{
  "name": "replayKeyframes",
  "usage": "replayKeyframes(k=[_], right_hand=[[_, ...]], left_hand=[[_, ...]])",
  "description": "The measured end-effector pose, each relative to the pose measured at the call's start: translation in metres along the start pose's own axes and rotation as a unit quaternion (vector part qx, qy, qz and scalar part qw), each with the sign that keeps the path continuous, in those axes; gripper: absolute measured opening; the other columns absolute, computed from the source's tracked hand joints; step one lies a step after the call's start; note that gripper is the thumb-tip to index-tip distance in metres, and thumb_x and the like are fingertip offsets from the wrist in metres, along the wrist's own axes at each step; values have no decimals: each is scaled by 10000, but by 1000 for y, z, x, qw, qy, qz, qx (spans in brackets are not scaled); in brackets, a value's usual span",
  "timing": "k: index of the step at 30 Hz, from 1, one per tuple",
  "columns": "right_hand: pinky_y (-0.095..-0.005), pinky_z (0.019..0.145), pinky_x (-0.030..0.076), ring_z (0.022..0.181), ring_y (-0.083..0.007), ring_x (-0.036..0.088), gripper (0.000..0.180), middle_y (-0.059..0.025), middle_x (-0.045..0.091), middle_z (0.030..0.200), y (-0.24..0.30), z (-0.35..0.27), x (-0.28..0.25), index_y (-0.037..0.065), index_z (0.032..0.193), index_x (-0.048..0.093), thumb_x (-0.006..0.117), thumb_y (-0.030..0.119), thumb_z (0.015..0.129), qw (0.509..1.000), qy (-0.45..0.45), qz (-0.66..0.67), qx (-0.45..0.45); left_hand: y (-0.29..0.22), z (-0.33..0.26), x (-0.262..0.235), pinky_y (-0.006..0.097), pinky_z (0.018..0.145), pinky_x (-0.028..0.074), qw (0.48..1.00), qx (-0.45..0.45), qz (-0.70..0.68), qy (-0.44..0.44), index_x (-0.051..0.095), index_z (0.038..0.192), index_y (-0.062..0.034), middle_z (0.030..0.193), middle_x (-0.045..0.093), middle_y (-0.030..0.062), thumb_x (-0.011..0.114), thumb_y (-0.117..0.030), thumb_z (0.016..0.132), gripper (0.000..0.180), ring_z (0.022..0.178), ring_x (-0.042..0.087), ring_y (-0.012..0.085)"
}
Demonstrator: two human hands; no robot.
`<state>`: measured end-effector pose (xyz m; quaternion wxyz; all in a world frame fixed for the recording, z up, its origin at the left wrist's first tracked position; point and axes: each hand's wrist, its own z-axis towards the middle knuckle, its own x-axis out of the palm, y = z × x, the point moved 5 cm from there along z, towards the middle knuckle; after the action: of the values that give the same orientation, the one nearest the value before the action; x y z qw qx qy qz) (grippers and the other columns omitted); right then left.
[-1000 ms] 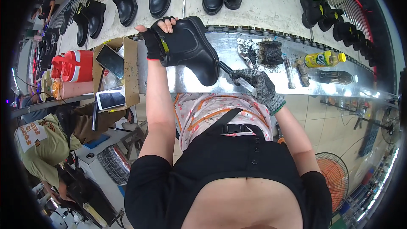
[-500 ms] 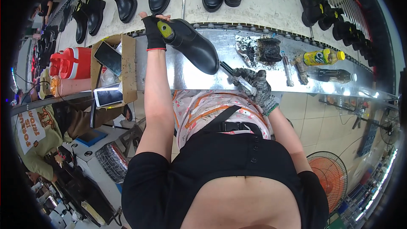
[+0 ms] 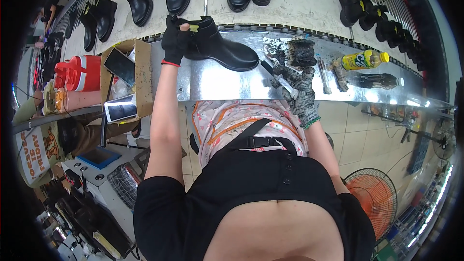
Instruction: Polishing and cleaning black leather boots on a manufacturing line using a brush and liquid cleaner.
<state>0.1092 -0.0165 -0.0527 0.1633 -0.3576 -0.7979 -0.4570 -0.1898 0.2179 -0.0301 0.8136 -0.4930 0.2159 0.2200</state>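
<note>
A black ankle boot [image 3: 227, 54] is held sideways above the metal bench ledge, its toe pointing right. My left hand [image 3: 174, 42], in a black fingerless glove with a red cuff, is closed around the boot's upper by the opening. At the toe, a slim dark-tipped tool [image 3: 267, 66] sticks out of my right hand [image 3: 300, 89], which wears a grey knitted glove. Its tip is at or very near the toe; whether it touches, I cannot tell. A clear, whitish tube [image 3: 288, 87] also lies in the right hand's grip.
Beyond the ledge, a conveyor belt [image 3: 299, 7] carries several black boots. Right of my hands are a black-stained pad [image 3: 302, 54], a yellow bottle [image 3: 363, 60] and a dark-filled bottle [image 3: 379, 81]. To the left stand a cardboard box [image 3: 143, 77] with phones and a red jug [image 3: 87, 73].
The boot has turned from toe-down slanting to nearly level, its toe moving up and right. My left hand has rotated with it; my right hand has shifted slightly right.
</note>
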Motion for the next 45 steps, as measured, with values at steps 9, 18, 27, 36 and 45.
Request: replayKeyframes(k=[9,18,27,36,45], right_hand=[[-167,404,335,493,-50,474,539,-34,666,859,24,-2,0,70,1087,611,316,499,948,877,-40,-426,-218],[-342,685,486,747,-227,635,238,-79,669,894,31,-3,29,105,1091,616,548,92,863,795,27,-525,-302],[-258,745,467,796,-95,586,250,-65,673,917,24,-22,49,31,1114,626,515,99,900,791,63,-554,-253],[-290,779,503,925,-172,610,452,-130,627,1058,26,-30,36,82,1273,473,560,321,899,980,86,-177,15],[-342,831,470,893,-271,624,331,-88,662,996,61,-61,43,74,1128,599,444,298,939,832,164,-521,-101]], left_hand=[[-79,-40,-21,329,585,458,1000,-10,20,-16,485,930,-84,715,580,39,703,-528,697,546,650,612,216],[-122,-95,-19,279,485,410,983,-175,-20,45,409,909,-78,624,529,38,854,-322,577,606,516,518,135],[-116,-135,-3,226,523,485,876,-359,-300,115,386,1055,-50,760,599,75,763,-87,691,525,598,581,112],[-106,-161,1,293,681,575,752,-491,-398,188,392,1257,-25,957,606,114,620,39,705,601,814,631,183],[-129,-164,21,288,675,556,714,-502,-453,185,461,1145,-1,818,586,82,617,39,691,482,672,610,163]])
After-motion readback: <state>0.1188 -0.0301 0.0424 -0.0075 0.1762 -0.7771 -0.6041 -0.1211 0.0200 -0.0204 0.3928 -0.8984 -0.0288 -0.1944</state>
